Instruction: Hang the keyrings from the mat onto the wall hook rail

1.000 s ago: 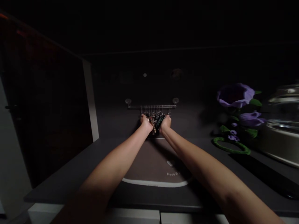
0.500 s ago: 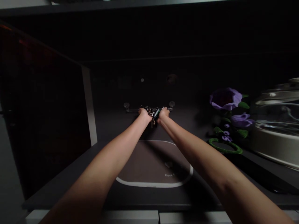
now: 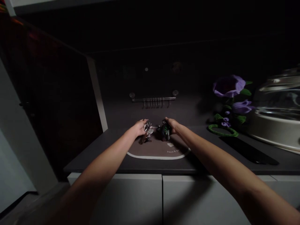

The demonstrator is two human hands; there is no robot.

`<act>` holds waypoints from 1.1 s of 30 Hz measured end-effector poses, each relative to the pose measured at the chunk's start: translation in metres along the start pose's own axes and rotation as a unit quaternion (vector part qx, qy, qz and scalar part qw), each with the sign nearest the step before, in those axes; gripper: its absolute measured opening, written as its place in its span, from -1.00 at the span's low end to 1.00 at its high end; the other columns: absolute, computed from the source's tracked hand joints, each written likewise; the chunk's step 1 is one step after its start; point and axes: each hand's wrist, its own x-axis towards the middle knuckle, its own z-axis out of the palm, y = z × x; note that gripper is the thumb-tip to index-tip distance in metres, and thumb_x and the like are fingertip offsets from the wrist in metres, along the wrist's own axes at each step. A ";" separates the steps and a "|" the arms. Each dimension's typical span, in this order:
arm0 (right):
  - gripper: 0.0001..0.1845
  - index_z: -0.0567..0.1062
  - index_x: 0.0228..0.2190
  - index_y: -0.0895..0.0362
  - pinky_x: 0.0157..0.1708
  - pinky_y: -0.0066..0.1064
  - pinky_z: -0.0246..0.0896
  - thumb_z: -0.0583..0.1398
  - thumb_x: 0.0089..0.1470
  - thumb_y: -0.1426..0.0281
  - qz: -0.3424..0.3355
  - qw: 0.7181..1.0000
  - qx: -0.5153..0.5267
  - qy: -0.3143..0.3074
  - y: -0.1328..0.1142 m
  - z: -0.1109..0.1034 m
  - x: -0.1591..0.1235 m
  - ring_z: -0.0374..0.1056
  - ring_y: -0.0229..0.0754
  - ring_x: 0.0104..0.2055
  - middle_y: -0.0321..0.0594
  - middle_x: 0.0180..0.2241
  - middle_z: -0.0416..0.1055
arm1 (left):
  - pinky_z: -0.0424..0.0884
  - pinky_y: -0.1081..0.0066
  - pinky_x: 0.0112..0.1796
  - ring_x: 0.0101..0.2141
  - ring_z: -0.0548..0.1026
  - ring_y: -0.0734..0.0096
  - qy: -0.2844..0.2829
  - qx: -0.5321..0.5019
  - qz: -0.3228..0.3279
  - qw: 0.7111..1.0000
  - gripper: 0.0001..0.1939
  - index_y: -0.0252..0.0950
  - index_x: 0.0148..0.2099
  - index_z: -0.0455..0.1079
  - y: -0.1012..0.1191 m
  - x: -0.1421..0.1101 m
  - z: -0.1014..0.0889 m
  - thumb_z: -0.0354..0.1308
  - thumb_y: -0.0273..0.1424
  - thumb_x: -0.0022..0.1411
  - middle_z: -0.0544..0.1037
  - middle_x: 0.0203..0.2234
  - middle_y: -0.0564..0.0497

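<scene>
Your left hand [image 3: 140, 127] grips a silvery bunch [image 3: 148, 133], apparently keys; your right hand [image 3: 173, 125] grips a dark bunch [image 3: 165, 131] with green marks. Both sit over the brown mat [image 3: 157, 152], below the hooked rail [image 3: 154, 99]. This seems a two-handed hold; moving calls for steady grips.

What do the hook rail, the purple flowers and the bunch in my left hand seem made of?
Hook rail: probably glossy clear plastic; it looks transparent with glints.
Purple flowers: likely matte felt or plush; petals show no shine.
Bunch in your left hand: mostly polished metal, from its silvery glints; its brownish piece is unclear.
</scene>
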 end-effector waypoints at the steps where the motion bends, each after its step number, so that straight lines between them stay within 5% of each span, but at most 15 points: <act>1: -0.69 0.29 -0.57 0.15 -0.50 -0.28 0.26 -0.05 0.07 0.24 0.027 1.000 -0.006 0.014 0.002 -0.005 -0.005 0.25 -0.21 -0.62 -0.25 -0.69 0.27 | 0.39 0.29 -0.42 -0.60 0.36 0.50 0.010 0.036 0.020 0.999 -0.94 -0.26 -0.30 0.25 -0.004 -0.002 -0.007 -0.04 -0.43 0.16 0.36 -0.60 0.09; 4: -0.86 0.37 -0.56 0.17 -0.54 -0.43 0.19 0.12 -0.07 0.36 -0.026 0.996 -0.075 0.051 0.011 -0.022 -0.014 0.16 -0.31 -0.66 -0.31 -0.70 0.27 | 0.37 0.37 -0.37 -0.55 0.37 0.52 0.017 0.158 0.102 0.982 -0.94 -0.28 -0.34 0.32 -0.013 -0.001 -0.027 0.09 -0.41 0.06 0.43 -0.53 0.04; 9: -0.87 0.48 -0.52 0.19 -0.40 -0.43 0.19 0.19 -0.17 0.38 -0.105 0.982 -0.157 0.013 0.033 -0.041 -0.020 0.26 -0.29 -0.54 -0.27 -0.58 0.42 | 0.31 0.38 -0.17 -0.38 0.42 0.37 -0.025 0.307 0.207 0.929 -0.88 -0.26 -0.54 0.37 -0.018 0.004 -0.051 0.15 -0.59 -0.14 0.46 -0.58 0.04; 15: -0.86 0.54 -0.49 0.12 -0.15 -0.29 0.14 0.21 -0.22 0.39 -0.208 0.935 -0.281 0.051 0.036 -0.044 -0.026 0.34 -0.10 -0.29 -0.19 -0.40 0.47 | 0.13 0.34 0.03 -0.14 0.39 0.27 -0.065 0.334 0.190 0.921 -0.64 -0.22 -0.48 0.44 -0.014 -0.006 -0.058 0.05 -0.77 -0.24 0.53 -0.39 0.02; 19: -0.87 0.54 -0.52 0.10 -0.10 -0.29 0.11 0.23 -0.27 0.45 -0.271 0.920 -0.282 0.001 0.017 -0.030 -0.041 0.32 -0.10 -0.24 -0.20 -0.34 0.47 | 0.17 0.35 0.00 -0.10 0.37 0.26 -0.060 0.277 0.153 0.947 -0.63 -0.25 -0.46 0.44 0.000 -0.023 -0.051 0.05 -0.80 -0.24 0.52 -0.34 0.00; 22: -0.87 0.53 -0.51 0.12 -0.17 -0.33 0.14 0.24 -0.27 0.45 -0.243 0.929 -0.261 -0.094 -0.001 -0.014 -0.061 0.32 -0.16 -0.31 -0.25 -0.43 0.47 | 0.29 0.32 -0.12 -0.21 0.43 0.29 -0.092 0.254 0.148 0.952 -0.75 -0.30 -0.41 0.44 0.016 -0.042 -0.042 0.13 -0.71 -0.15 0.51 -0.35 -0.05; 25: -0.83 0.50 -0.48 0.19 -0.33 -0.41 0.19 0.22 -0.17 0.34 -0.160 0.937 -0.172 -0.259 -0.016 0.002 -0.081 0.31 -0.23 -0.41 -0.23 -0.48 0.45 | 0.35 0.35 -0.30 -0.43 0.45 0.38 -0.150 0.242 0.153 0.946 -0.96 -0.36 -0.46 0.39 0.024 -0.062 -0.031 0.20 -0.49 -0.05 0.47 -0.55 -0.04; 26: -0.77 0.48 -0.50 0.21 -0.40 -0.44 0.18 0.19 -0.12 0.27 -0.132 0.937 -0.141 -0.291 -0.018 0.006 -0.086 0.30 -0.26 -0.46 -0.21 -0.51 0.44 | 0.35 0.37 -0.37 -0.51 0.43 0.42 -0.174 0.225 0.146 0.948 -0.86 -0.36 -0.51 0.35 0.024 -0.067 -0.029 0.20 -0.39 -0.03 0.43 -0.62 -0.02; 30: -0.35 0.25 -0.77 0.16 -0.70 -0.53 -0.05 -0.12 -0.03 -0.09 -0.058 0.942 -0.001 -0.330 -0.008 0.018 -0.093 -0.01 -0.40 -0.74 -0.33 -0.81 0.11 | 0.23 0.45 -0.60 -0.73 0.21 0.58 -0.204 0.109 0.067 0.971 -0.49 -0.30 -0.71 0.08 0.003 -0.077 -0.026 0.01 -0.02 0.03 0.11 -0.85 0.11; 33: -0.31 0.03 -0.82 0.12 -0.78 -0.55 -0.20 -0.28 -0.09 -0.18 -0.024 0.947 0.066 -0.312 0.010 0.021 -0.091 -0.18 -0.42 -0.78 -0.39 -0.85 -0.10 | 0.11 0.48 -0.68 -0.79 0.09 0.62 -0.191 0.050 0.026 0.980 -0.41 -0.27 -0.74 -0.04 -0.022 -0.076 -0.031 -0.16 0.11 0.01 -0.02 -0.88 0.13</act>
